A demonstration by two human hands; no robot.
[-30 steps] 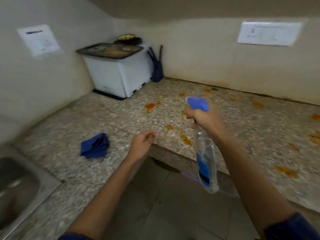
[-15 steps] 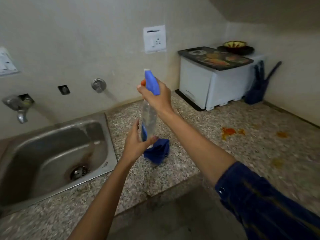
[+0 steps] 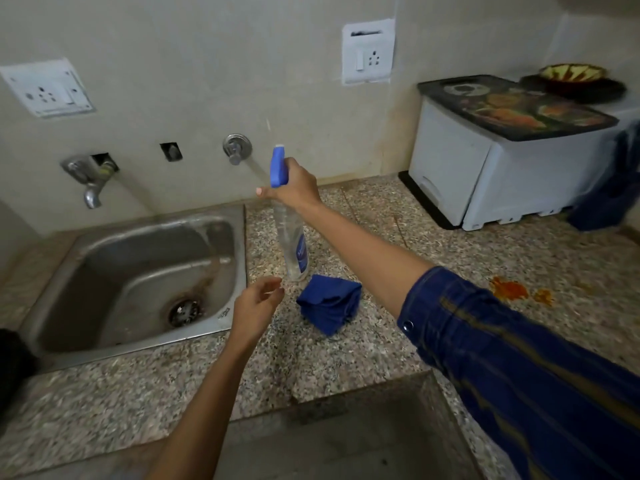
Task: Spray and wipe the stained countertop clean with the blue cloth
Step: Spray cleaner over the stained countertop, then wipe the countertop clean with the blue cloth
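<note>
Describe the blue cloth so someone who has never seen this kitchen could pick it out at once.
Start at the steel sink set in the speckled countertop. Just right of its front corner, in front of the spray bottle held by the right hand, lies the blue cloth. It is a crumpled dark-blue bundle, the only soft thing there.

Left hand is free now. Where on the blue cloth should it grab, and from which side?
Probably from above on the near-left: pinch the raised top folds of the cloth. It sits bunched in a loose mound on the countertop, so the folds give something to pinch. The left hand is open just left of it; the bottle, in the right hand, stands close behind.
</note>
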